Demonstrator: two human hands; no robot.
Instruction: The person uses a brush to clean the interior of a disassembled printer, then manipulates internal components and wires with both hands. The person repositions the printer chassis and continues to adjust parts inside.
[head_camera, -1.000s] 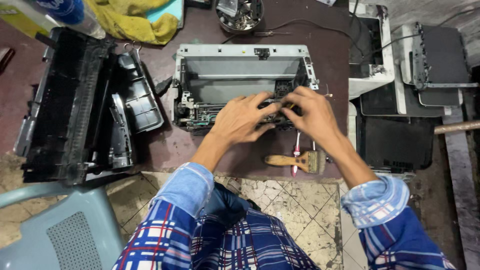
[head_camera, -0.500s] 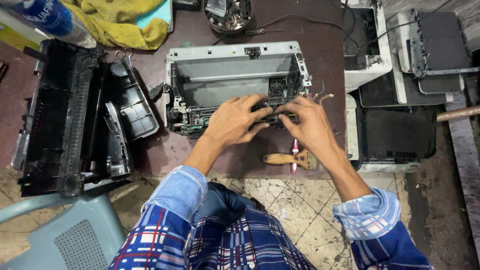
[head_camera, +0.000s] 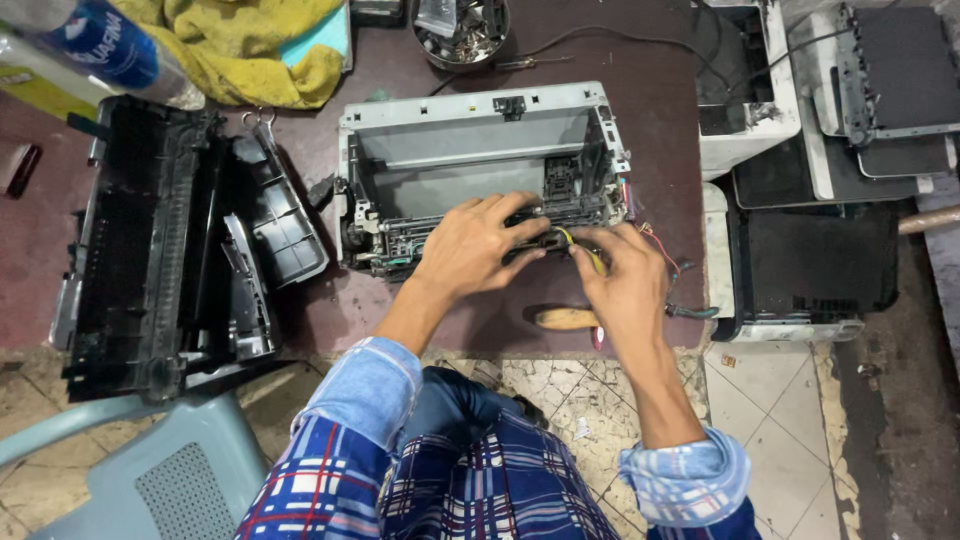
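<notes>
Two bare hands are at work on the near edge of a stripped grey metal-and-plastic printer chassis (head_camera: 480, 180), which sits roughly mid-counter on the dark maroon counter (head_camera: 640, 110). The chassis' long axis runs left to right across the view, square to the person's forearms; its open cavity faces up and its front rail, crowded with black gears and a small circuit board, lies closest to the body.

Left hand (head_camera: 478, 245): palm down, fingers spread and curled over the black front assembly, pressing or steadying it; no separate item is seen held. Right hand (head_camera: 625, 280): fingers pinched at the right front corner of the chassis, near a yellow strip or wire (head_camera: 590, 252) next to loose red and white wires (head_camera: 655, 240); whether it actually grips the yellow piece I cannot tell, as the fingers cover the contact. Both hands are equally close to the rail and nearly touch each other at its middle.

Edges and room: the counter's near edge runs just below the wrists, and a wooden-handled brush (head_camera: 565, 318) lies along it, partly under the right hand. Left of the chassis, just beside it, a removed black plastic printer housing (head_camera: 160, 250) takes up the counter. On the right, white-and-black printer units (head_camera: 800, 200) stand close by. Behind, a yellow cloth (head_camera: 260, 45) and a round tin of small metal parts (head_camera: 462, 28). Free counter is limited to the strip in front of the chassis.
</notes>
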